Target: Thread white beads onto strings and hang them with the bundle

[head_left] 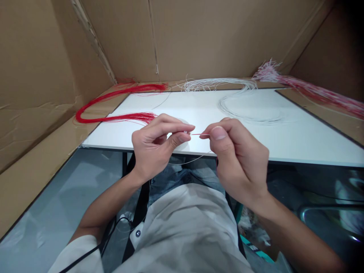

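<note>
My left hand (159, 142) pinches a small white piece (186, 132) between thumb and fingertips, above the front of the white board. Just to its right, my right hand (236, 151) grips a thin red wire (199, 134) between thumb and index finger, its free end pointing at the white piece. Whether the two touch is too small to tell. A thin white wire (190, 162) curves below and between the hands. A bundle of red wires (113, 118) bends in a U on the left, one end behind my left hand.
White wires (222, 84) lie along the back of the white board (298, 132) and loop forward. A red and white bundle (315, 91) rests at the back right. Cardboard walls (204, 38) enclose the back and sides. The board's front edge is below my hands.
</note>
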The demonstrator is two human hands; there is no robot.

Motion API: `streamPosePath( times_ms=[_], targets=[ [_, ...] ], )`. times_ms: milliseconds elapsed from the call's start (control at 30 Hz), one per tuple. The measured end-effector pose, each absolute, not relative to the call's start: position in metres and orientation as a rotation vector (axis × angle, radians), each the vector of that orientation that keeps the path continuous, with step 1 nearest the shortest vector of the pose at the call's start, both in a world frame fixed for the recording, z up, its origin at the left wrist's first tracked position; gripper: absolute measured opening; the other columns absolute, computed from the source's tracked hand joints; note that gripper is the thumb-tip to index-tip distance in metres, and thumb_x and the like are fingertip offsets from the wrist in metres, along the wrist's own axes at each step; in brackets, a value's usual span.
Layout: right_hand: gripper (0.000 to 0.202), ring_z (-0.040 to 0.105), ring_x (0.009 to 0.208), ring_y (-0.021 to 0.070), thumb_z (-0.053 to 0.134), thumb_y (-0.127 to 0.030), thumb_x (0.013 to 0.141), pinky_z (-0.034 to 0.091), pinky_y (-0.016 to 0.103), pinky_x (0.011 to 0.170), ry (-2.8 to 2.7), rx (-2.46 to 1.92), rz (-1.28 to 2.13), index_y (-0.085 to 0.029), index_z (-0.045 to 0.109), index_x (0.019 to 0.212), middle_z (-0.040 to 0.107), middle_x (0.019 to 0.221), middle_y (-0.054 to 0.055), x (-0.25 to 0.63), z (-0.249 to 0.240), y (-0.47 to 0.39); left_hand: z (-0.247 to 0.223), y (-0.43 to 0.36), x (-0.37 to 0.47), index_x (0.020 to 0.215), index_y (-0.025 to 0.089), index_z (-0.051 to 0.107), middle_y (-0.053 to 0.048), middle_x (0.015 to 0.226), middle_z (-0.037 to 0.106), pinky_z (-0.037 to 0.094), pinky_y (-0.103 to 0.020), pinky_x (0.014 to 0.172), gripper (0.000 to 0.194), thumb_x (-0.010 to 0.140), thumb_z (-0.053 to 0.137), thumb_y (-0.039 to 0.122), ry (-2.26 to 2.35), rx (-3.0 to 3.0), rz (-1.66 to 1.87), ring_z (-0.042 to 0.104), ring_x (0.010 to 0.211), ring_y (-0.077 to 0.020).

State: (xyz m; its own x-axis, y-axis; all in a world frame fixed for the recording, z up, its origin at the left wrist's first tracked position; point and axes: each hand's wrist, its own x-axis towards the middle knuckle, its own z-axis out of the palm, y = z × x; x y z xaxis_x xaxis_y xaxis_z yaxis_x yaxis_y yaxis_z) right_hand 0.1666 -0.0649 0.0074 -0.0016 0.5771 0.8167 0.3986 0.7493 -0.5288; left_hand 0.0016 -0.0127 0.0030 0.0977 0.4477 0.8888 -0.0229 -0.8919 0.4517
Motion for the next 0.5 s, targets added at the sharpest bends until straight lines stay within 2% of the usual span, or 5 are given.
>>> streamPosePath(
  times_ms=[167,300,433,500],
  targets=[
    [0.019,0.052,0.059,0.0126,0.054,-0.024,0.108,0.041,0.031,0.054,-1.607,-0.84,0.165,-0.025,0.063,0.092,0.059,0.071,-0.002,0.1658,0.006,-0.0649,0.0042,-0.0153,0.003,0.095,0.025,0.081,0.0,0.087,0.078,0.05,-0.023,0.06,0.003,0.093,0.08,0.023,0.468,2.114,1.873,0.07,0.077,-0.0089],
    [0.018,0.051,0.057,0.0115,0.054,-0.024,0.108,0.04,0.029,0.052,-1.639,-0.869,0.157,-0.024,0.063,0.092,0.061,0.072,-0.002,0.1649,0.0069,-0.0668,0.0037,-0.0158,0.0028,0.091,0.02,0.075,-0.001,0.086,0.075,0.053,-0.025,0.071,0.006,0.097,0.074,0.021,0.483,2.169,1.818,0.069,0.08,-0.0102],
    [0.001,0.051,0.056,0.0102,0.065,-0.023,0.102,0.041,0.028,0.051,-1.696,-0.864,0.04,-0.023,0.064,0.101,0.068,0.082,-0.001,0.1639,0.0053,-0.0664,0.0019,-0.0153,0.0029,0.089,0.019,0.071,-0.001,0.085,0.072,0.054,-0.025,0.073,0.011,0.099,0.072,0.024,0.516,2.158,1.798,0.066,0.079,-0.0107],
    [0.006,0.051,0.056,0.0101,0.069,-0.022,0.099,0.042,0.028,0.052,-1.723,-0.859,-0.043,-0.023,0.064,0.103,0.069,0.084,-0.001,0.1637,0.0042,-0.0656,0.0015,-0.015,0.0028,0.088,0.019,0.07,-0.001,0.085,0.072,0.054,-0.024,0.072,0.012,0.099,0.072,0.023,0.527,2.169,1.794,0.065,0.078,-0.0105]
  ],
)
